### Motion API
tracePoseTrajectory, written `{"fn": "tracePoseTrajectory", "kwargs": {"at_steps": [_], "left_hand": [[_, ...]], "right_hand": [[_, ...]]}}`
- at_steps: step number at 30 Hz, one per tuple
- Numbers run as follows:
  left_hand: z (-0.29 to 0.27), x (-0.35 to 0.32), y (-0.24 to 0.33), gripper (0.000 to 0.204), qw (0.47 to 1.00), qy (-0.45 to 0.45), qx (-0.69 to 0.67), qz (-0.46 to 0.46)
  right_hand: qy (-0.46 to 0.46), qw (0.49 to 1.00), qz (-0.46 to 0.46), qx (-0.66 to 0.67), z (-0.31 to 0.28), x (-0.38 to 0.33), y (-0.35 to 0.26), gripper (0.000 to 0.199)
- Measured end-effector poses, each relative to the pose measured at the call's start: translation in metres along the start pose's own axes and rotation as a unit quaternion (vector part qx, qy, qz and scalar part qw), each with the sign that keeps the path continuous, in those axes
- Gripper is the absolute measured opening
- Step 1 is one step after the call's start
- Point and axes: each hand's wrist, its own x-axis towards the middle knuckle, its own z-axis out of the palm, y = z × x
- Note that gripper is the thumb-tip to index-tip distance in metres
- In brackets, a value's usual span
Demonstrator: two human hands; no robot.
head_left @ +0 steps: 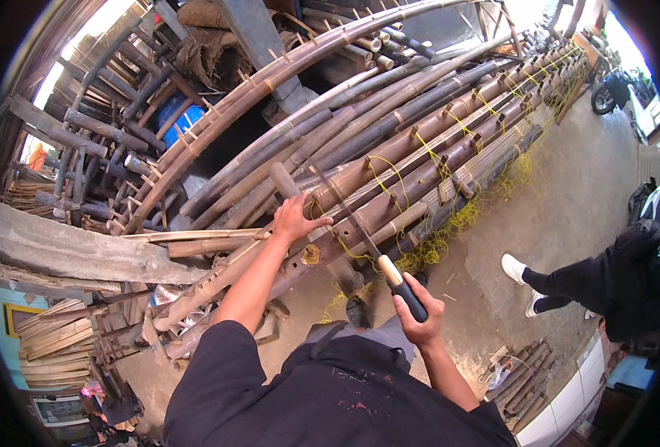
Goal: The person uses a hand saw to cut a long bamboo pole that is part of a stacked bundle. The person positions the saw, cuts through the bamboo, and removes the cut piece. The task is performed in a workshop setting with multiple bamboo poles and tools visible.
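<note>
Left hand (pixel 294 218): fingers spread and pressed down on a brown bamboo pole (pixel 389 179), near its cut end; gripping the pole's top rather than closed round it
Right hand (pixel 419 313): fingers clenched round the black handle of a long knife (pixel 367 238), held low, close to the body
Knife: pale collar above the handle, thin dark blade running up and to the left from the fist; its tip seems to reach the poles just right of the left hand, though the exact contact point is too small to tell
Pole under the hand: long axis runs from lower left, by the left hand, up to the far upper right; short pegs stick out along it
Key relation: the pole lies ahead of and above the right fist, the blade crossing its long axis at a slant; the left hand is the nearer one and already touches it, with the blade close beside its fingers
Bundle (pixel 449 141): many poles side by side on the same slant, laced with yellow cord (pixel 449 223) that trails in loose tangles onto the concrete floor (pixel 568 201)
Hollow pole end (pixel 310 255): open round mouth just below the left wrist
Surroundings: blue barrel (pixel 177 119) behind the stacked poles; another person's legs in dark trousers and white shoes (pixel 514 267) at right, well apart from both hands
</note>
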Motion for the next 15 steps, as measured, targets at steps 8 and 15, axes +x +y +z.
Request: {"fn": "tracePoseTrajectory", "kwargs": {"at_steps": [8,15], "left_hand": [[0.005,0.002,-0.007,0.130,1.000,-0.002,-0.008,0.010],[0.006,0.001,-0.011,0.129,1.000,0.016,-0.002,0.019]], "right_hand": [[-0.026,0.999,-0.019,-0.032,-0.007,-0.010,0.004,0.049],[-0.032,0.998,-0.019,-0.055,-0.013,-0.021,0.005,0.049]]}}
